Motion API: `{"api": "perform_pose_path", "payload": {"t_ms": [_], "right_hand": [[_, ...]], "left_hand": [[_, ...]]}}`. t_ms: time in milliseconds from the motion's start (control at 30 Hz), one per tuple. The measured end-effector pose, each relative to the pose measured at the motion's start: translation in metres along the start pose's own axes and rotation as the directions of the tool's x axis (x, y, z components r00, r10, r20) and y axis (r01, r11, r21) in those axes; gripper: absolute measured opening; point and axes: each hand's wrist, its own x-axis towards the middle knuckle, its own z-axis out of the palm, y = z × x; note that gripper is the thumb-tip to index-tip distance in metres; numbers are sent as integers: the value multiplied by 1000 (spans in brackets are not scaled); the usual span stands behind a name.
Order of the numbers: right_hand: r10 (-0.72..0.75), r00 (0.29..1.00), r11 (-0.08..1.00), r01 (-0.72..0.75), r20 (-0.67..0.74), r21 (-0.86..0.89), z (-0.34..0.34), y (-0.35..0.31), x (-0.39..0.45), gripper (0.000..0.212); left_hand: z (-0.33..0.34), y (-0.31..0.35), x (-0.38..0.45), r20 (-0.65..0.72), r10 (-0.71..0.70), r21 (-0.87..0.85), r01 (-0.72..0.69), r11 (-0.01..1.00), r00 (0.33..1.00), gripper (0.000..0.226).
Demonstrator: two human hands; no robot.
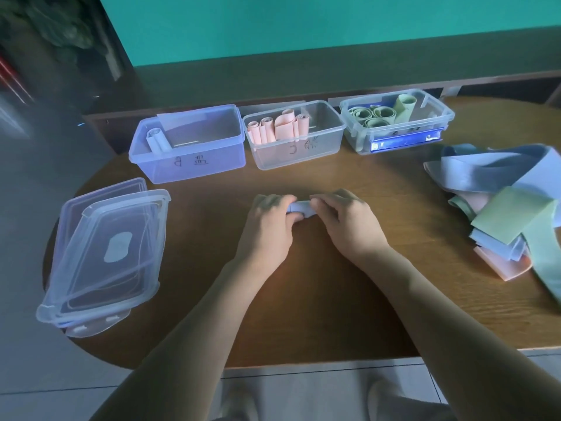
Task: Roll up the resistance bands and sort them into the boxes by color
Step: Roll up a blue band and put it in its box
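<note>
Gripping a blue band roll [299, 208], both hands [268, 221] face box "B" [188, 144].

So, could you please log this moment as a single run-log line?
phase: rolling | left hand and right hand: grip blue band roll | target: blue box | unrolled pile: waiting

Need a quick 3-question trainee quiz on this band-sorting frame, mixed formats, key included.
1. True or false: the pink box holds no rolled bands.
2. Which box should the blue roll in the left hand and right hand go into? A) blue box B) pink box C) green box
3. Fill in: the unrolled bands lie to the person's ____.

Key: 1 false; 2 A; 3 right.
</note>
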Motion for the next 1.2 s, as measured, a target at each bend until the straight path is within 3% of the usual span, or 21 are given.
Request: {"api": "perform_pose_path", "payload": {"t_ms": [133,233,367,500,667,900,1033,1200], "right_hand": [[-1,996,999,-3,92,43,-6,-1,1,48],[48,998,973,-56,39,226,-12,-3,1,37],[102,992,858,-123,69,499,-14,-4,0,27],[91,987,738,-154,130,657,-10,-14,10,37],[-7,988,695,-108,157,711,5,-39,38,39],[-226,948,618,-37,222,785,16,-96,89,20],[-250,935,712,3,250,702,33,-124,124,15],[-252,941,810,77,226,582,60,-153,168,26]], "left_hand": [[-2,2,3,55,-74,-24,75,997,996,26],[-7,0,0,78,-123,-104,131,986,989,28],[-11,2,-5,39,-102,-191,107,976,994,28],[-18,-4,-8,-66,-106,-246,87,965,992,23],[-48,-23,-3,-82,-211,-311,176,934,974,23],[-111,-58,20,-66,-249,-371,208,905,966,21],[-141,-86,40,-71,-262,-405,212,889,962,21],[-161,-127,65,-112,-314,-357,257,898,943,27]]}}
